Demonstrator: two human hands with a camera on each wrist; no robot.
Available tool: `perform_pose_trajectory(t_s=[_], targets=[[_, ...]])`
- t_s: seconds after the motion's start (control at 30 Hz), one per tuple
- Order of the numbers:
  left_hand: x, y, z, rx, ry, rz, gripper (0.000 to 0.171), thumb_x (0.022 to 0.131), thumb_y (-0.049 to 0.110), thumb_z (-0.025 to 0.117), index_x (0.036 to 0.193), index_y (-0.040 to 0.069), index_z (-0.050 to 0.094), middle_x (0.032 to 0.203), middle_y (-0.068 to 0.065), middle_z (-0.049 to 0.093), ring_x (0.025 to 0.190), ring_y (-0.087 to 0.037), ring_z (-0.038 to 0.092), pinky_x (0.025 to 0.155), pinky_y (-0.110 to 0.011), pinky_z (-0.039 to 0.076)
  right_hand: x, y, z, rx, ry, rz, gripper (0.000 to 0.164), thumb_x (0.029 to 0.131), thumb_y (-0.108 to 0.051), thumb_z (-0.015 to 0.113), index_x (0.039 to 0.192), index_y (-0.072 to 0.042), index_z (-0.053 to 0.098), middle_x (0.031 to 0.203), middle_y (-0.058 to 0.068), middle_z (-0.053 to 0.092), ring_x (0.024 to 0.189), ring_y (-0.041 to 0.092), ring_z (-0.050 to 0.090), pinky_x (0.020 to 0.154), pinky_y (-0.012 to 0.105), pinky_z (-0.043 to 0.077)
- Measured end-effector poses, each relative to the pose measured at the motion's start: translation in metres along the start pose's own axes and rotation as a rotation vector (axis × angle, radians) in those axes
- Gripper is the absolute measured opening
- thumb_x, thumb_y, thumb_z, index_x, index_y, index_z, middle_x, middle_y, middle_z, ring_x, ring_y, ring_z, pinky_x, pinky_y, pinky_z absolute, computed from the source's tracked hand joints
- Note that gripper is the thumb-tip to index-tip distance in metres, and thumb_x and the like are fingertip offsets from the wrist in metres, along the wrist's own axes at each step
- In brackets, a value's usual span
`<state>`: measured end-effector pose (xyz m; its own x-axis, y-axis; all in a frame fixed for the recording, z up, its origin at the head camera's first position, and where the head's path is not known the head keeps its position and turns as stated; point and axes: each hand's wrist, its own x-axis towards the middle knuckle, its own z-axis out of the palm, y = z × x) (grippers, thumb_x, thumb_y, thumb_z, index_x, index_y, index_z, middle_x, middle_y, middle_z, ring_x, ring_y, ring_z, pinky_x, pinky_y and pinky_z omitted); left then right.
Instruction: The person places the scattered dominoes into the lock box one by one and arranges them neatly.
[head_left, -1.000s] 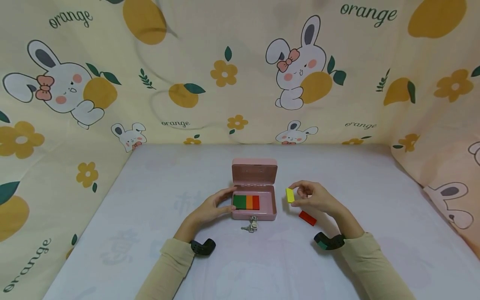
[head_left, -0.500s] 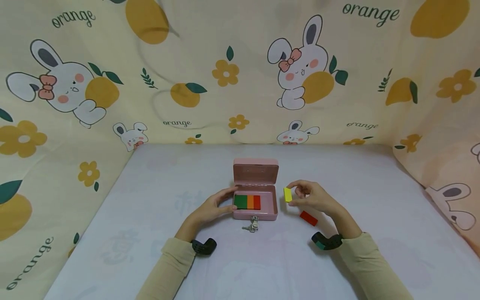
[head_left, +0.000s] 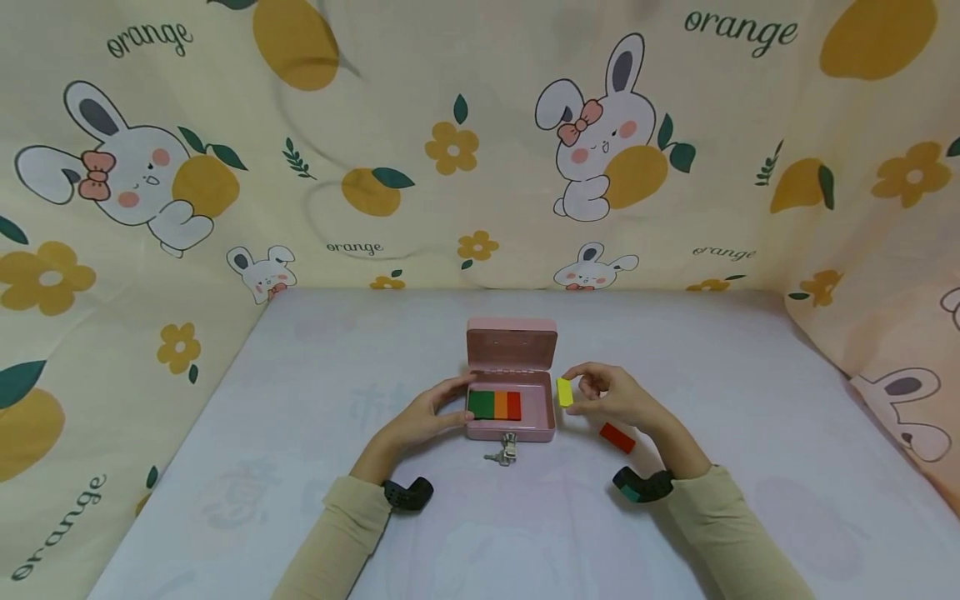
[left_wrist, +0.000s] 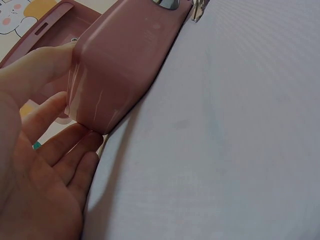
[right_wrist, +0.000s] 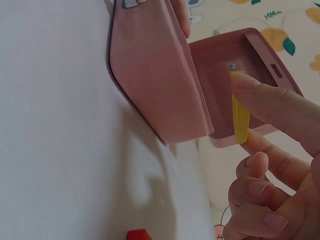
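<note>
An open pink metal cash box stands on the table with its lid raised at the back. My left hand holds its left end, thumb at the rim and fingers against the side wall. In the box lie green blocks, an orange block and a red block, side by side on the left. My right hand pinches a yellow block upright between thumb and forefinger, just beyond the box's right wall. The right wrist view shows the yellow block edge-on before the lid.
A loose red block lies on the white tabletop below my right hand. A lock with keys hangs at the front of the box. Behind the table rises a printed cloth with rabbits and oranges.
My right hand has moved left with the yellow block, bringing it close to the box's right wall. My left hand stays at the box, and the loose red block lies still.
</note>
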<state>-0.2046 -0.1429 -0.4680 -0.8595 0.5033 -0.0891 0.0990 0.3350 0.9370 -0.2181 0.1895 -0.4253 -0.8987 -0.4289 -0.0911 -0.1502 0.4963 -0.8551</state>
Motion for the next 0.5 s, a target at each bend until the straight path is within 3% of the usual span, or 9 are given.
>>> perform_pose_trajectory(t_s=[0.5], targets=[[0.0012, -0.0027, 0.0000, 0.001, 0.005, 0.011, 0.066, 0.092, 0.022, 0.066, 0.150, 0.017, 0.035, 0.159, -0.009, 0.032, 0.148, -0.033, 0.030, 0.122, -0.054, 0.023, 0.0039, -0.0048, 0.0098, 0.007, 0.004, 0.011, 0.049, 0.077, -0.018, 0.081, 0.118, -0.001, 0.060, 0.075, 0.005, 0.045, 0.072, 0.015, 0.047, 0.057, 0.018, 0.040]])
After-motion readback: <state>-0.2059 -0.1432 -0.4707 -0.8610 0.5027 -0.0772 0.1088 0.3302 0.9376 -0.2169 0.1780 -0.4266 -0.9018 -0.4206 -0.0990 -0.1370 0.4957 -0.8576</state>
